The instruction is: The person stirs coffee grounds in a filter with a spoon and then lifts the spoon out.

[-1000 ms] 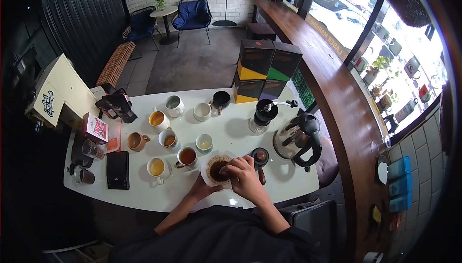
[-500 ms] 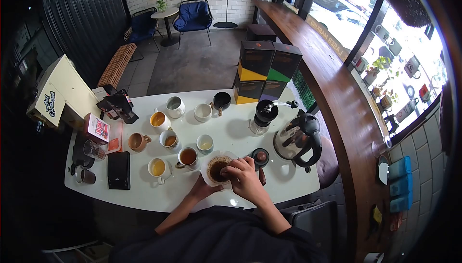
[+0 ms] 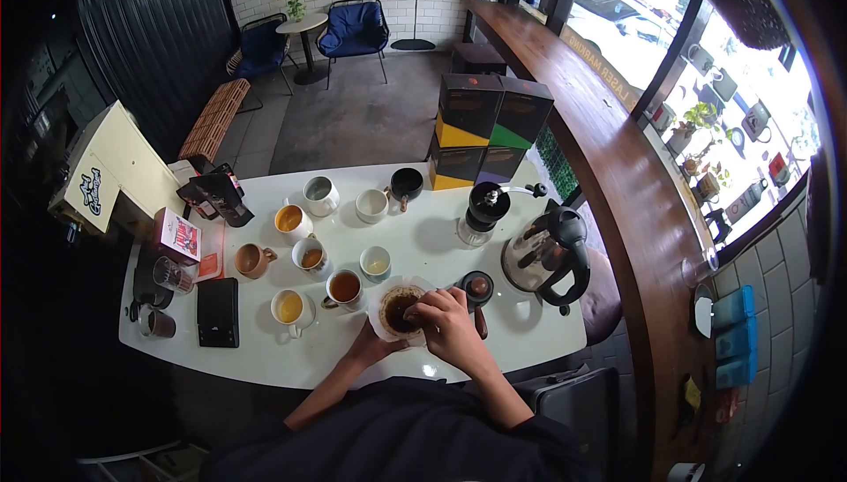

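Observation:
A white paper coffee filter (image 3: 379, 316), with wet dark coffee grounds (image 3: 401, 313) inside, is tilted near the front edge of the table. My left hand (image 3: 375, 343) is closed around its lower side, the fingers partly hidden beneath it. Over the filter's right side, my right hand (image 3: 444, 319) has its fingers bent together, the tips above the grounds; whatever they pinch is hidden. Just left of the filter stands a cup of reddish-brown tea or coffee (image 3: 344, 286). A black tamper-like tool with a round brown knob (image 3: 476, 288) lies beside my right hand.
Several cups, among them a white mug (image 3: 292, 307) and a brown cup (image 3: 253, 261), cover the table's left and middle. A hand grinder (image 3: 487, 209) and a steel kettle (image 3: 538, 257) stand right. Stacked black boxes (image 3: 481, 120) rise at the back; a black scale (image 3: 218, 313) lies left.

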Demonstrator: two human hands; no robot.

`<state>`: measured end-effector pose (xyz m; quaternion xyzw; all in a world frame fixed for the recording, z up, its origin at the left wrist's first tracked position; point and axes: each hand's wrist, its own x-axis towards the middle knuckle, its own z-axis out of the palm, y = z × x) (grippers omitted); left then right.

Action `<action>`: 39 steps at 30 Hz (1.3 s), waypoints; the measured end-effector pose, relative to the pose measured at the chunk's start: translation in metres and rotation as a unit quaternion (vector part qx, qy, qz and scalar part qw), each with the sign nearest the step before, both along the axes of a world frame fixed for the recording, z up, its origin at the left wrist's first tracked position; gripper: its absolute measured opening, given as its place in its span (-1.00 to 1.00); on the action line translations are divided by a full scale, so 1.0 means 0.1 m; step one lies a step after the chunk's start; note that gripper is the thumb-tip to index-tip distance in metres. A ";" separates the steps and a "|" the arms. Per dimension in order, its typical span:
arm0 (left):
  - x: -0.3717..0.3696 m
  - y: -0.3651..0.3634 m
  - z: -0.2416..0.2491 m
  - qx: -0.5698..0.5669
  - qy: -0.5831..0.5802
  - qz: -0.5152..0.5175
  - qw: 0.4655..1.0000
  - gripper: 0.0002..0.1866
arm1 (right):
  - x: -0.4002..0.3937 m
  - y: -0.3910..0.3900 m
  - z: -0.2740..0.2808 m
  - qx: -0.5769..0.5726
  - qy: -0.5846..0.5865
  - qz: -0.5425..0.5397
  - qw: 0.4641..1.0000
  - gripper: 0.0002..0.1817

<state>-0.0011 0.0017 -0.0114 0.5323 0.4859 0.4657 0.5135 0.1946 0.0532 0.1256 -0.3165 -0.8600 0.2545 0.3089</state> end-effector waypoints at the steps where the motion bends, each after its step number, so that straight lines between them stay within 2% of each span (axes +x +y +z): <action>1: 0.00 0.00 0.01 -0.003 -0.010 -0.002 1.000 -0.01 | 0.00 0.00 -0.01 0.000 0.012 -0.002 1.000 -0.61; 8: -0.01 0.00 -0.11 -0.010 -0.050 -0.001 0.999 0.02 | 0.01 0.00 -0.01 -0.006 0.018 0.003 1.000 -0.60; 11: 0.01 0.00 -0.04 -0.020 -0.031 0.002 0.999 0.03 | -0.02 0.00 -0.07 -0.015 0.054 -0.024 0.998 -0.61; 14: -0.03 0.00 -0.19 -0.006 0.000 0.000 1.000 0.04 | 0.00 0.01 -0.07 0.001 0.027 -0.014 1.000 -0.61; 17: -0.01 0.00 -0.11 -0.018 -0.039 -0.004 0.999 0.04 | 0.00 0.02 -0.06 -0.014 0.034 0.004 0.999 -0.62; 21: -0.01 0.00 -0.10 -0.007 -0.017 0.000 1.000 0.03 | -0.01 0.01 -0.05 -0.009 0.040 -0.022 0.999 -0.60; 24: -0.01 0.00 -0.10 -0.014 -0.046 -0.003 0.999 0.03 | 0.00 0.01 0.01 -0.005 0.018 -0.011 1.000 -0.69; 39: -0.06 0.00 -0.15 0.001 0.019 -0.030 0.999 0.07 | 0.01 0.03 -0.04 -0.004 0.015 -0.003 1.000 -0.61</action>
